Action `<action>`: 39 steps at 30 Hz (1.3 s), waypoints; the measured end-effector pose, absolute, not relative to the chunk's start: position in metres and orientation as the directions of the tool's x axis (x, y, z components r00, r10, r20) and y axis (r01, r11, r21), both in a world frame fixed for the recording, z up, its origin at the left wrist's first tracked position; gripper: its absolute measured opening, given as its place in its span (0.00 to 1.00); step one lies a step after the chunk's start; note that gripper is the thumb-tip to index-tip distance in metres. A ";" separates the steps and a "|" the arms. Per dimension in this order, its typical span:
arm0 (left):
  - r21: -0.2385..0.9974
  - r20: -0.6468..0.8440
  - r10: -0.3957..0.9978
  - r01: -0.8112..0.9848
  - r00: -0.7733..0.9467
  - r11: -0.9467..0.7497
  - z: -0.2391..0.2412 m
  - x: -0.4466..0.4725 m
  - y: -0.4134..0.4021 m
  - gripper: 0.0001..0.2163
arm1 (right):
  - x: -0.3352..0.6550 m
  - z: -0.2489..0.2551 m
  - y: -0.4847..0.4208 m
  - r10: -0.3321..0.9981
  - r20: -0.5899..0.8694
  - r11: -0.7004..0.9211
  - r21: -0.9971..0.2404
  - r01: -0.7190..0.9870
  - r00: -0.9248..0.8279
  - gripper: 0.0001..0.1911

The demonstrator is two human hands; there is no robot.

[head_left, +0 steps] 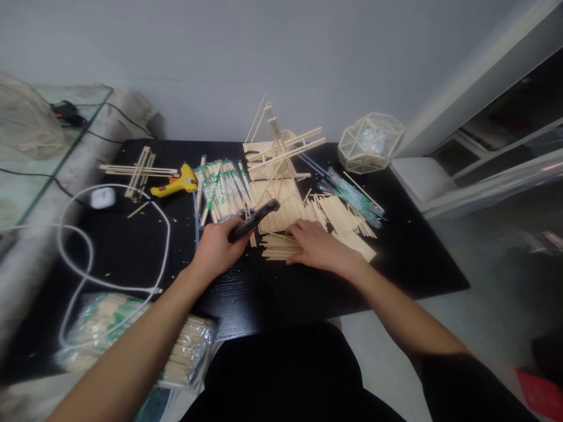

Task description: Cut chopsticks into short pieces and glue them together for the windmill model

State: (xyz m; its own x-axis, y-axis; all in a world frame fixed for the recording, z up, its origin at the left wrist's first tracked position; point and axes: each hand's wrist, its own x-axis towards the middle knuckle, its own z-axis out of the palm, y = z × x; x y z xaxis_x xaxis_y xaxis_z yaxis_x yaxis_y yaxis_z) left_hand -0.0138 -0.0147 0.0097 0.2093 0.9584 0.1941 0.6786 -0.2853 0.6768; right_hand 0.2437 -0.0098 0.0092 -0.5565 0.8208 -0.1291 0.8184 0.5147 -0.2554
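Observation:
My left hand [219,246] is wrapped around a long dark tool [254,220] with a rounded far end; its exact kind is unclear. The tool points up and to the right over the table. On a flat pile of thin wooden sticks [277,247] rests my right hand [317,245], thumb and fingers curled about the pile's right end. Just beyond both hands lies a light wooden board [279,205]. A frame of glued sticks [281,149] stands at the back of it.
To the left are a yellow glue gun [178,183], a white cable [165,234] and wrapped chopsticks [222,187]. A bagged bundle of chopsticks [189,351] lies near the front edge. At the back right sits a faceted stick ball [372,143], with plastic wrappers [352,196] before it.

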 end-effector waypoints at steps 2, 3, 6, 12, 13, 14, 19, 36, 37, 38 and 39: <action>0.676 0.190 0.959 0.680 0.211 -0.284 0.009 -0.014 -0.015 0.12 | 0.241 0.012 -0.008 0.825 -0.162 0.499 -0.240 0.833 -0.541 0.28; 0.676 0.187 0.959 0.681 0.211 -0.282 0.009 -0.014 -0.015 0.12 | 0.240 0.013 -0.007 0.827 -0.178 0.491 -0.235 0.839 -0.534 0.28; 0.679 0.186 0.958 0.676 0.217 -0.285 0.009 -0.015 -0.015 0.12 | 0.237 0.017 -0.006 0.827 -0.204 0.477 -0.237 0.846 -0.524 0.24; 0.683 0.191 0.958 0.672 0.214 -0.286 0.009 -0.015 -0.014 0.12 | 0.238 0.016 -0.009 0.807 -0.205 0.471 -0.342 0.813 -0.554 0.12; 0.685 0.191 0.958 0.671 0.213 -0.285 0.010 -0.014 -0.014 0.12 | 0.237 0.016 -0.010 0.811 -0.201 0.466 -0.345 0.815 -0.549 0.12; 0.686 0.190 0.958 0.670 0.213 -0.285 0.010 -0.014 -0.014 0.12 | 0.236 0.016 -0.011 0.815 -0.199 0.463 -0.341 0.818 -0.544 0.11; 0.677 0.180 0.959 0.679 0.220 -0.283 0.010 -0.014 -0.014 0.12 | 0.231 0.018 -0.013 0.827 -0.220 0.455 -0.280 0.846 -0.518 0.08; 0.674 0.165 0.959 0.684 0.229 -0.280 0.010 -0.014 -0.014 0.12 | 0.213 0.013 -0.029 0.850 -0.174 0.509 0.028 0.860 -0.497 0.18; 0.674 0.166 0.959 0.683 0.231 -0.281 0.009 -0.015 -0.014 0.12 | 0.212 0.013 -0.031 0.851 -0.170 0.512 0.060 0.857 -0.497 0.18; 0.675 0.166 0.959 0.683 0.230 -0.281 0.009 -0.015 -0.014 0.12 | 0.212 0.012 -0.033 0.852 -0.168 0.514 0.086 0.853 -0.496 0.18; 0.675 0.167 0.959 0.683 0.228 -0.279 0.008 -0.015 -0.014 0.12 | 0.211 0.011 -0.034 0.854 -0.167 0.512 0.104 0.852 -0.493 0.18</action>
State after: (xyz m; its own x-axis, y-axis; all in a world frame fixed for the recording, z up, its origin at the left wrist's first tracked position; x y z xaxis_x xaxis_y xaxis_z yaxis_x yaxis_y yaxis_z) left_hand -0.0151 -0.0141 0.0078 0.2277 0.9594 0.1665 0.6831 -0.2792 0.6749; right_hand 0.2110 -0.0337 0.0112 -0.4927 0.8539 -0.1673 0.8524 0.5123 0.1043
